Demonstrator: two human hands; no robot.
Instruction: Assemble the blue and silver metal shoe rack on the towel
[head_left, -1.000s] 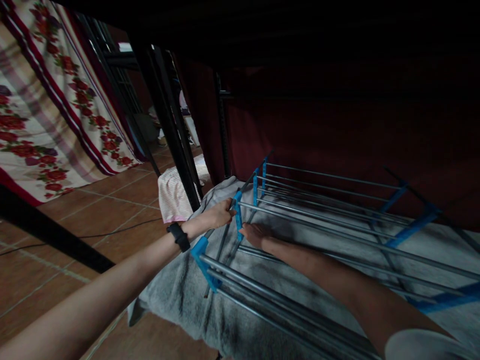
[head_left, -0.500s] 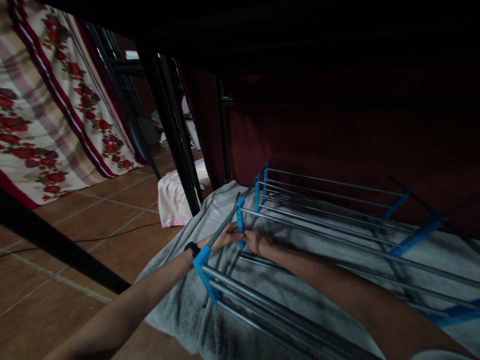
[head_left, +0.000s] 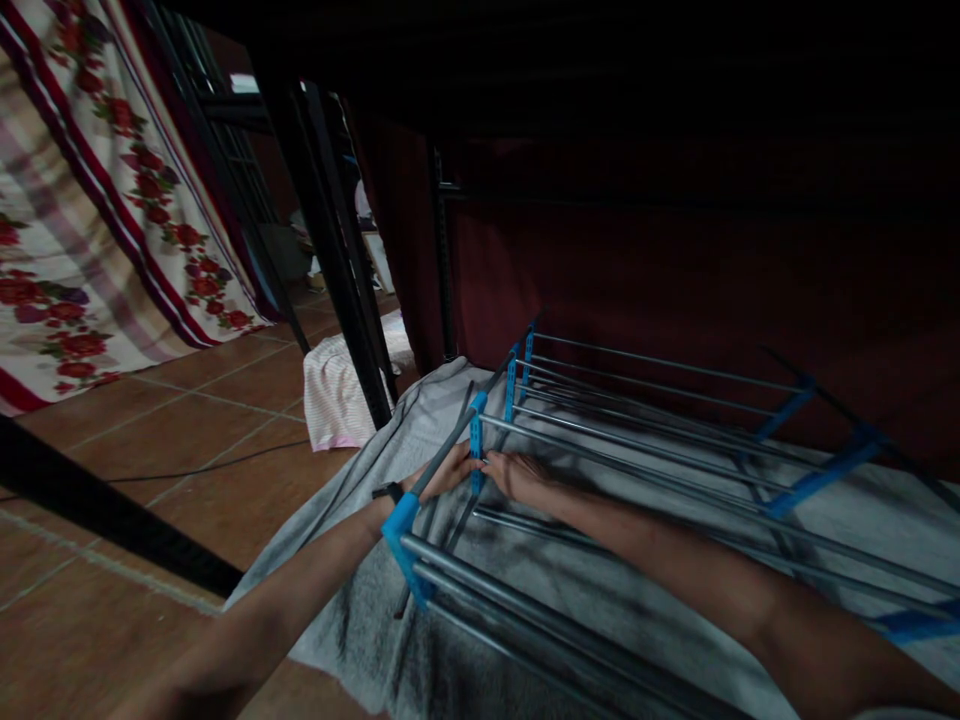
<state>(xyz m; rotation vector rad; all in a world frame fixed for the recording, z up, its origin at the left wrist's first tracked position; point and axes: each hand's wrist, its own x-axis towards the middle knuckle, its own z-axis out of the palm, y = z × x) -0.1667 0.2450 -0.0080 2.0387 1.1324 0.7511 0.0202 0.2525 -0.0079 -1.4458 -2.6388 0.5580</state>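
Observation:
A rack of grey metal tubes joined by blue plastic brackets lies across a grey blanket. My left hand, with a dark band at the wrist, reaches beneath the side bar and has its fingers closed on the middle blue bracket. On the bracket's inner side, my right hand is pinched shut, its fingertips against the bracket; what they hold is too small to make out. Nearer me stands the front corner bracket, with several tubes running from it to the right.
Black metal posts and a dark frame overhead surround the rack. A dark red cloth hangs behind it. To the left are a tiled floor with a black cable, a striped cloth and a hanging floral blanket.
The view has shifted slightly, moving the surroundings a little left. Both hands stay at the same blue bracket, with only small finger movement.

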